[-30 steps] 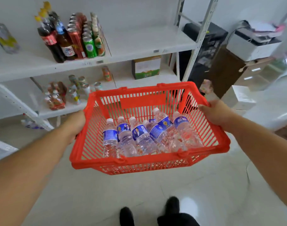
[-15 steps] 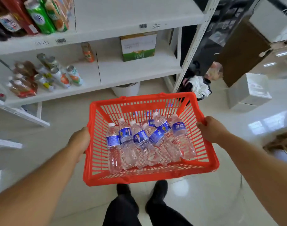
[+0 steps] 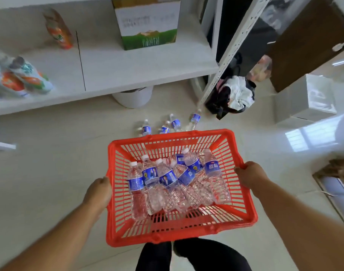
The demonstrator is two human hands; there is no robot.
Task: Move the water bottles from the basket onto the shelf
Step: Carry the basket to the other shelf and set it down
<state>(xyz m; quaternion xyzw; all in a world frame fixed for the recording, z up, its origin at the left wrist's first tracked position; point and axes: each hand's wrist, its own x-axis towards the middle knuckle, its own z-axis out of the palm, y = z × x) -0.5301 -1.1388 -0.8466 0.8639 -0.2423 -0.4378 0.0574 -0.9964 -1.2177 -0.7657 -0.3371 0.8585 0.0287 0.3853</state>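
Far left, packets (image 3: 20, 81) lie on the lower shelf (image 3: 143, 75); a carton (image 3: 147, 22) stands further along it, with bare board between. The left hand (image 3: 97, 191) grips the basket (image 3: 179, 227) by its left rim, fingers curled over the edge. Seven or so bottles (image 3: 167, 184) lie loose in the basket, caps pointing away, some stacked across others. The basket is carried low above the floor (image 3: 40, 173), short of the shelf. The bottle shapes (image 3: 168, 126) beyond its far rim appear to be a reflection in the glossy floor. The right hand (image 3: 249, 176) grips the right rim likewise.

Risk: both hands are occupied, so no bottle can be lifted until the basket rests somewhere. The loose bottles would likely roll if the basket tips, shifting the load.
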